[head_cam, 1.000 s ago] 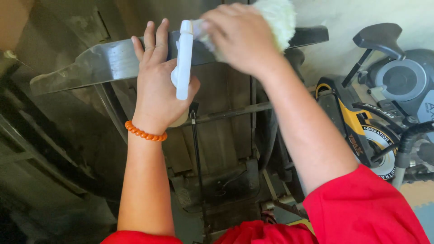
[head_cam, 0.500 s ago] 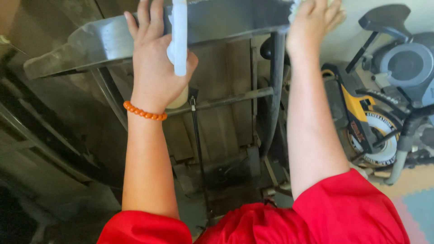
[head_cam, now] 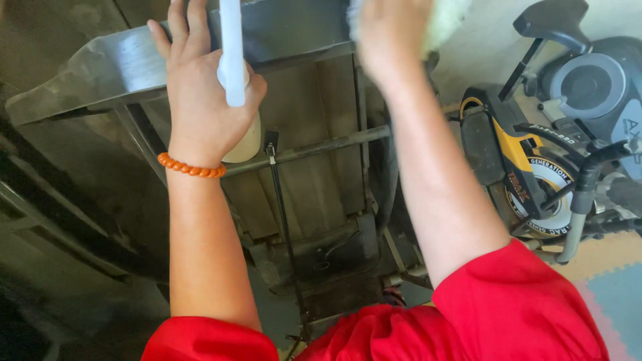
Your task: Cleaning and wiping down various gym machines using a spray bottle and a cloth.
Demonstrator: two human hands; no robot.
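A: White plastic first: the left hand [head_cam: 204, 100] in the upper left of the frame is wrapped shut around a white spray bottle [head_cam: 234, 73], whose neck runs up between the fingers while its pale body shows below the palm.

B: And the wrist?

A: An orange bead bracelet [head_cam: 190, 167] circles it. Both red sleeves [head_cam: 521, 314] fill the bottom of the frame.

B: Where is the right hand [head_cam: 391, 37]?

A: Top centre, blurred, fingers curled over a fluffy pale-yellow cloth [head_cam: 445, 23], pressing it against the grey metal panel [head_cam: 114, 70] that slants across the top.

B: What lies beneath the panel?

A: A dark metal frame with a horizontal bar [head_cam: 314, 148], centre of the frame. At the right edge stands a yellow-and-black exercise machine [head_cam: 535, 180] on coloured foam mats [head_cam: 615, 281].
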